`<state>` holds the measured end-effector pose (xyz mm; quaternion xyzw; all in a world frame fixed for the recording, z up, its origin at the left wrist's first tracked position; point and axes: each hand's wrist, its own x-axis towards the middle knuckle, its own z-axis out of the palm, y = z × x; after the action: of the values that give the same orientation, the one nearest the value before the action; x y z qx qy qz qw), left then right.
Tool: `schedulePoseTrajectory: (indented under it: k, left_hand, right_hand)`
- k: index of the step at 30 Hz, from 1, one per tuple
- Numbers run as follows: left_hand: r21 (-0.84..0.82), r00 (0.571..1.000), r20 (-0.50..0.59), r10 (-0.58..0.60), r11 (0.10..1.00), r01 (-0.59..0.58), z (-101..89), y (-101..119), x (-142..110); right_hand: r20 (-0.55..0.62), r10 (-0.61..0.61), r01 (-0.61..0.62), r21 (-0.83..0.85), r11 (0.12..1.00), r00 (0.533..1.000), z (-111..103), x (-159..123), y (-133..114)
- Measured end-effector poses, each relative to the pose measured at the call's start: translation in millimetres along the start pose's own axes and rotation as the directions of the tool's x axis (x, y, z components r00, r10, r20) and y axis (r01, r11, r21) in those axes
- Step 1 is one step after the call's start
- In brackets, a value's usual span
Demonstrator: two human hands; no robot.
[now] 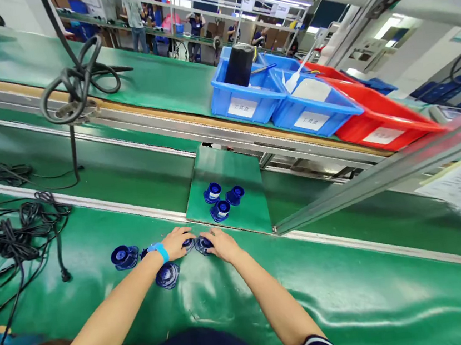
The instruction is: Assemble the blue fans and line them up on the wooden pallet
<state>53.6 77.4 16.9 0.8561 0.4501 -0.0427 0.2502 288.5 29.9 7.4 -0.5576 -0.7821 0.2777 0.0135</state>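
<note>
My left hand, with a blue band on the wrist, is closed around a dark blue flanged plastic part on the green bench mat. Right beside it, my right hand has its fingers wrapped over a second flanged part. Both parts are partly covered by the fingers. Left of my hands lie another flanged part, one half hidden behind my left wrist, and one lying flange up. Beyond my hands, three more blue parts stand together on a green board.
Tangled black cables cover the bench's left side. A knotted thick cable hangs from the raised shelf. Blue bins and a red bin stand on that shelf. A metal post slants across the right. People work in the background.
</note>
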Motion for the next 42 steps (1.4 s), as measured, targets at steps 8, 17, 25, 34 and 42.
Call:
schedulePoseTrajectory:
  k: [8,17,25,34,42]
  left_hand:
    - [-0.036,0.998,-0.052,-0.035,0.999,0.033,19.9,-8.9,14.8]
    - [-0.078,0.983,-0.013,0.183,0.980,-0.183,11.7,27.5,65.7]
    - [0.113,0.832,-0.414,-0.370,0.886,0.451,-42.0,-59.7,-72.2]
    - [0.171,0.863,-0.292,-0.413,0.865,0.472,-6.1,-45.2,-132.1]
    - [0.031,0.968,-0.142,-0.205,0.977,0.211,18.7,-45.1,-74.6]
  right_hand:
    - [-0.140,0.261,-0.261,0.015,0.965,0.955,12.8,-16.0,5.6]
    - [-0.309,0.434,-0.446,0.034,0.894,0.846,5.9,-6.0,19.7]
    - [-0.219,-0.097,0.110,0.050,0.993,0.971,39.6,-37.4,-53.7]
    - [-0.078,-0.235,0.240,0.054,0.969,0.969,84.6,-10.3,-126.1]
    - [-0.167,0.197,-0.174,0.142,0.974,0.966,50.6,-28.5,-60.7]
